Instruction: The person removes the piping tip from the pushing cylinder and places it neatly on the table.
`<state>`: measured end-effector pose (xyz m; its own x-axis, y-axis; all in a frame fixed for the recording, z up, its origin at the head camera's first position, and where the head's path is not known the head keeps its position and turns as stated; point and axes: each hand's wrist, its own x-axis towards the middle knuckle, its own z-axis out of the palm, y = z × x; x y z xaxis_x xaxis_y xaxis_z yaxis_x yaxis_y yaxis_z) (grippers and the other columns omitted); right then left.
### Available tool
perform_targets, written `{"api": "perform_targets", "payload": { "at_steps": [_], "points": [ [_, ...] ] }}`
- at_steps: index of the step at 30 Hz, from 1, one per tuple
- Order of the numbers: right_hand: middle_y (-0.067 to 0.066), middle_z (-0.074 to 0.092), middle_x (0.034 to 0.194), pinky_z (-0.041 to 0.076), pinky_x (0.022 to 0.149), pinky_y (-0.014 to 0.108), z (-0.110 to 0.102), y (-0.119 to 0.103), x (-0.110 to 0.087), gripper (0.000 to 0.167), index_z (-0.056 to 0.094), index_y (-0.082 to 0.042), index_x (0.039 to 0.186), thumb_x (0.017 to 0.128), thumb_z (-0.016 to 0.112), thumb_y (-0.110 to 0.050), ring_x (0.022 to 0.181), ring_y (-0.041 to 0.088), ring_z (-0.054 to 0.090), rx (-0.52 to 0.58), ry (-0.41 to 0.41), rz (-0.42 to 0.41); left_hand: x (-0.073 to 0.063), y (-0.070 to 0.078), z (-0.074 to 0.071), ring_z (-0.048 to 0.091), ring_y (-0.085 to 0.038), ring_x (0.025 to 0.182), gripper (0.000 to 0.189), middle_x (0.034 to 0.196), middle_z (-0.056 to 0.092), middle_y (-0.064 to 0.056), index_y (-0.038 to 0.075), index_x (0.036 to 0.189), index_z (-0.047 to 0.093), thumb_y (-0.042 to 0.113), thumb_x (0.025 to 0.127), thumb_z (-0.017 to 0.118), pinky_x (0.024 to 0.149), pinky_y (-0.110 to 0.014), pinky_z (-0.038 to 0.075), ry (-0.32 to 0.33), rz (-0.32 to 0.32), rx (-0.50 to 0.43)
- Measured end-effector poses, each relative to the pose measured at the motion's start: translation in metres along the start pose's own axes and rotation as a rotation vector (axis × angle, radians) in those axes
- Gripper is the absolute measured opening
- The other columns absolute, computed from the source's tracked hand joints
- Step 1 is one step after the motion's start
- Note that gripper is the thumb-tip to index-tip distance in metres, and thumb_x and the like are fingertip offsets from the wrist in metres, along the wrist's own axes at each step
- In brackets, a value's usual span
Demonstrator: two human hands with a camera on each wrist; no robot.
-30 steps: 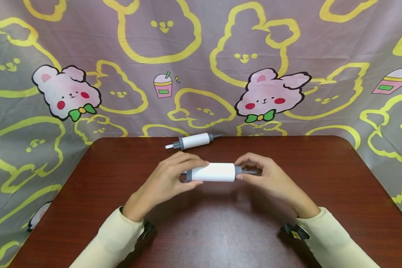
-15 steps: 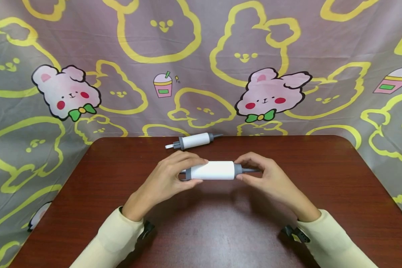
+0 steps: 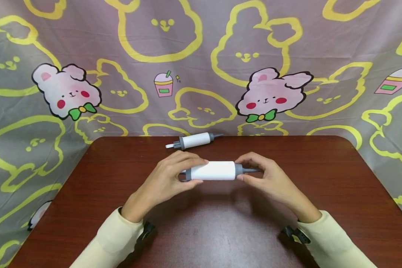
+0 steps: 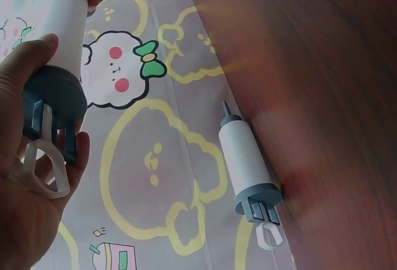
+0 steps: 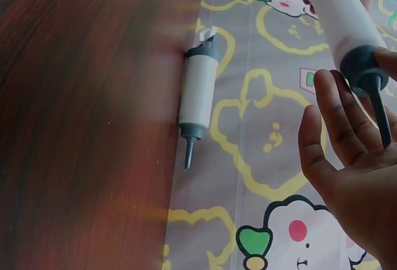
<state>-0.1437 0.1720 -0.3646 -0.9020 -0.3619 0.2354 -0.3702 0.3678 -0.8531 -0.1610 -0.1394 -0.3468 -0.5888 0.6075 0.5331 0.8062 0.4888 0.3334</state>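
A white balloon hand pump (image 3: 214, 170) with dark grey ends is held sideways above the table by both hands. My left hand (image 3: 169, 173) grips its handle end, thumb and fingers on opposite sides of the barrel. A translucent pull ring (image 4: 57, 158) shows at that end in the left wrist view. At the other end, my right hand (image 3: 271, 176) pinches the grey collar between thumb and fingers. The thin grey nozzle (image 5: 379, 108) points toward the right palm. Behind the hands lies a second, similar pump (image 3: 195, 140), near the far table edge, nozzle to the right.
The dark reddish-brown table (image 3: 207, 230) has rounded far corners. A patterned cloth (image 3: 201, 74) with yellow outlines and pink rabbits hangs right behind its far edge.
The held pump has risen very slightly, with both hands keeping the same grip. The second pump has not moved.
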Motion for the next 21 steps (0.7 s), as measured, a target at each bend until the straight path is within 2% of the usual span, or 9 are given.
{"api": "perform_targets", "payload": {
  "at_steps": [7,13,21],
  "points": [
    [0.002,0.071,0.122,0.059,0.095,0.03,0.0008,0.0004,0.0005,0.036,0.068,-0.015,0.123,0.091,0.082,-0.01,0.112,0.02,0.072,0.004,-0.003,-0.01,-0.0006,0.0005,-0.0005,0.065,-0.013,0.111,0.047,0.125,0.072,0.004,0.02,0.128,0.074,0.024,0.083,0.091,0.079,-0.03,0.053,0.0,-0.013,-0.01],
    [0.001,0.072,0.121,0.06,0.095,0.039,0.0001,-0.0002,-0.0001,0.038,0.068,-0.015,0.123,0.089,0.083,-0.007,0.111,0.018,0.073,-0.01,0.004,-0.014,-0.0008,0.0007,0.0,0.065,-0.012,0.111,0.048,0.125,0.072,0.004,0.021,0.128,0.074,0.024,0.084,0.091,0.08,-0.03,0.053,-0.007,-0.021,-0.015],
    [0.001,0.072,0.119,0.059,0.088,0.026,-0.0012,-0.0014,-0.0017,0.027,0.069,-0.017,0.121,0.095,0.077,-0.012,0.106,0.018,0.072,0.0,0.023,-0.005,-0.0002,0.0005,0.0,0.065,-0.013,0.111,0.049,0.125,0.072,0.004,0.02,0.128,0.074,0.024,0.083,0.092,0.08,-0.03,0.053,0.003,-0.007,-0.01]
  ]
}}
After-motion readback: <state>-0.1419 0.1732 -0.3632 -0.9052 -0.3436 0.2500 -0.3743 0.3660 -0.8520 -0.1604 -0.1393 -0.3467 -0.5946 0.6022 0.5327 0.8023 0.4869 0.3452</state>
